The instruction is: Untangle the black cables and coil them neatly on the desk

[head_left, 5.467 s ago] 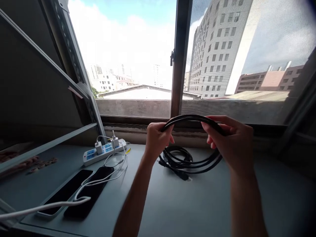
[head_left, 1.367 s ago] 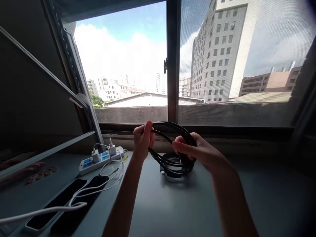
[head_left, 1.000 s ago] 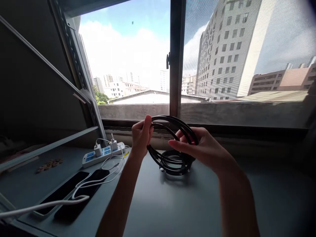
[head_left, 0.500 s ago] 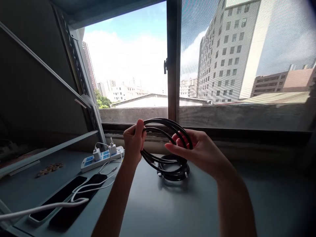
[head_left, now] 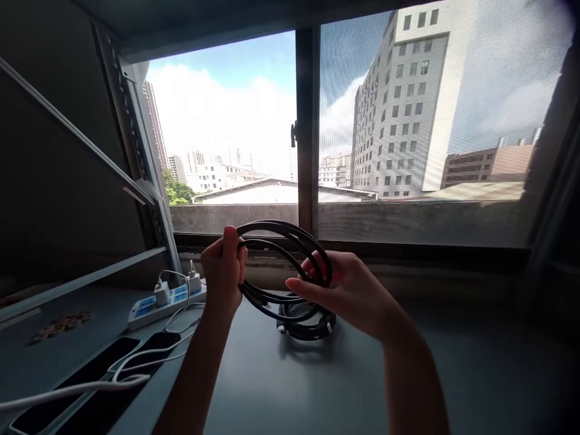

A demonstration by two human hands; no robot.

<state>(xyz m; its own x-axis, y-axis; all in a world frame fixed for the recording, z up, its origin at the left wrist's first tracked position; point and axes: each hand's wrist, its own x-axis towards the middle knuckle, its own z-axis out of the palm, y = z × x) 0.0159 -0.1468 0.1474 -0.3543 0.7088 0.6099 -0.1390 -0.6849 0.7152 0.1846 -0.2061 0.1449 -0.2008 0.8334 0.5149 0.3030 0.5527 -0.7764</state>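
A black cable [head_left: 281, 227] is wound into several loose loops and held up above the table. My left hand [head_left: 222, 272] is closed in a fist around the left side of the loops, thumb pointing up. On the right side, my right hand [head_left: 351, 287] curls its fingers around the strands, with the thumb in front. Below and behind the held loops, a second coiled black cable [head_left: 308, 332] lies on the table, with light-coloured metal plug ends showing. The ends of the held cable cannot be made out.
At the left, a white power strip [head_left: 136, 323] with plugged-in chargers [head_left: 162, 294] stands on the grey table [head_left: 290, 393]. White charging cables [head_left: 90, 386] run across dark phones [head_left: 109, 402]. A metal shelf frame [head_left: 149, 169] rises there. Behind is a window [head_left: 308, 133].
The camera view has turned slightly right and up. My left hand has moved slightly left and my right hand slightly down, both still holding the cable loops.
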